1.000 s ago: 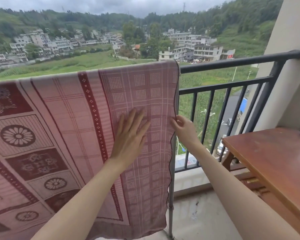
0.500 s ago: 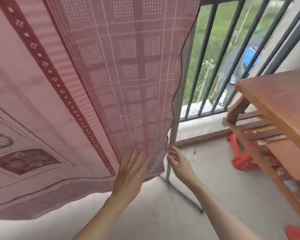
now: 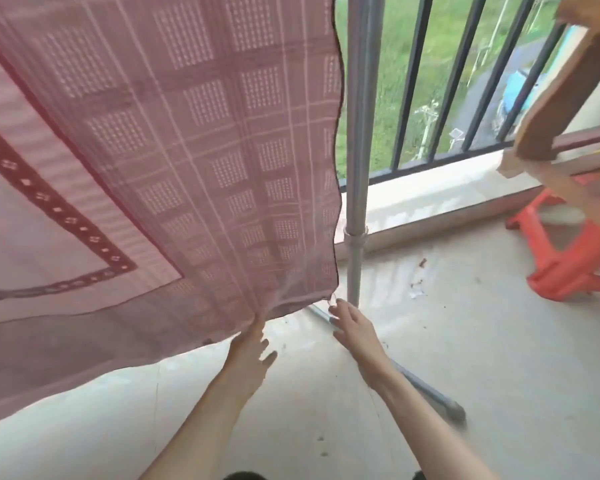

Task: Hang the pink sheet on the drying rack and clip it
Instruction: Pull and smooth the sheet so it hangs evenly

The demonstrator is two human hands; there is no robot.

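The pink sheet (image 3: 160,161), patterned with dark red borders and checks, hangs down over the left and middle of the view. Its top is out of frame. The drying rack's grey metal upright (image 3: 358,140) stands just right of the sheet's side edge, and a grey foot bar (image 3: 426,389) runs along the floor. My left hand (image 3: 252,351) touches the sheet's bottom hem from below, fingers apart. My right hand (image 3: 355,329) is at the sheet's lower right corner, fingertips at the hem; whether it pinches the cloth is unclear. No clips are visible.
A black balcony railing (image 3: 440,77) on a pale ledge runs behind the rack. At the right stands a wooden table (image 3: 561,98) with a red plastic stool (image 3: 568,265) under it. The floor is pale concrete.
The view has tilted down from the sheet's top to its bottom. Both hands have slid down the sheet's right side to the bottom hem.
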